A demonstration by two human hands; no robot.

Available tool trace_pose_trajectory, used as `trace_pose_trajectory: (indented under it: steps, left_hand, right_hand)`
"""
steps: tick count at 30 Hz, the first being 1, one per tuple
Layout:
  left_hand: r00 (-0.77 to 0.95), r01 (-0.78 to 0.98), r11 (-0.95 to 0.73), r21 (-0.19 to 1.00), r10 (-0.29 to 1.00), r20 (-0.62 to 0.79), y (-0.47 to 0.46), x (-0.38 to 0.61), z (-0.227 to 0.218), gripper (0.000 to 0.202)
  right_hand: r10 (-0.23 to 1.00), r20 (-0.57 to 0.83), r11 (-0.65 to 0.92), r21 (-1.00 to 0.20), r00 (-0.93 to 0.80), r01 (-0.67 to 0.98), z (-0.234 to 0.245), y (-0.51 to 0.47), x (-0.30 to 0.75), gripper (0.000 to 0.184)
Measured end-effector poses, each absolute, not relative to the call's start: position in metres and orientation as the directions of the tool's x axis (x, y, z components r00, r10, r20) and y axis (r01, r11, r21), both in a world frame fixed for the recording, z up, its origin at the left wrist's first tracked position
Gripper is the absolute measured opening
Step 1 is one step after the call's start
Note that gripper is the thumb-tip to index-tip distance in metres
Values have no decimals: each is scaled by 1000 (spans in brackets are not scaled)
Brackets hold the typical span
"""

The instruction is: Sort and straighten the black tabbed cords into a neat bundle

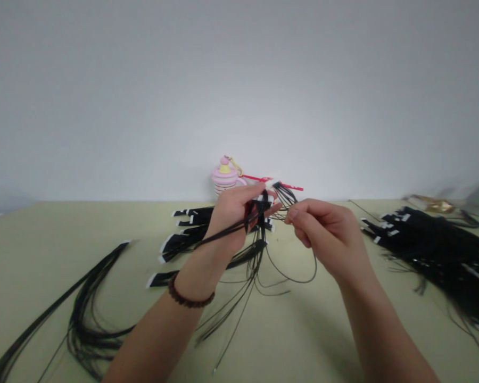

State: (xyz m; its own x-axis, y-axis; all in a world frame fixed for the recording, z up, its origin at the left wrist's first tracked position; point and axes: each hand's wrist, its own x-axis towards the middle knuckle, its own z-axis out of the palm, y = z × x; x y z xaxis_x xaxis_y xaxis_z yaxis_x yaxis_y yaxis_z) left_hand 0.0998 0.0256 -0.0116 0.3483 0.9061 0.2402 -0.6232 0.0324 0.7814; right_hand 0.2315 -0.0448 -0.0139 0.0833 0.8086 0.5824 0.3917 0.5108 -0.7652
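Observation:
My left hand point(236, 213), with a brown beaded bracelet point(189, 298) on its wrist, is closed on a bundle of thin black wires with a white connector point(272, 183) at the top. Loose wire ends point(227, 314) fan down from this hand toward the table. To the right, my right hand point(323, 229) pinches a thin black wire between thumb and forefinger, beside the wires point(286, 194) that curve out of the connector. Whether it grips one wire or more is hard to make out.
Behind and left of my left hand lie several black wire bundles point(195, 217) with white ends. One long bundle point(80, 303) curves at the left. A large pile point(443, 255) lies at the right. A pink cup-shaped item point(224, 178) and a red stick point(293, 187) are near the wall.

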Motion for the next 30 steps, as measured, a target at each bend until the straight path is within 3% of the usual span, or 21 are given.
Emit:
trace_pose_trajectory:
  steps: [30]
  left_hand:
    - [324,-610,8,792,915,240,23,101,-10,15]
  right_hand:
    - [792,599,491,-739,117,461,-13,-45,232,18]
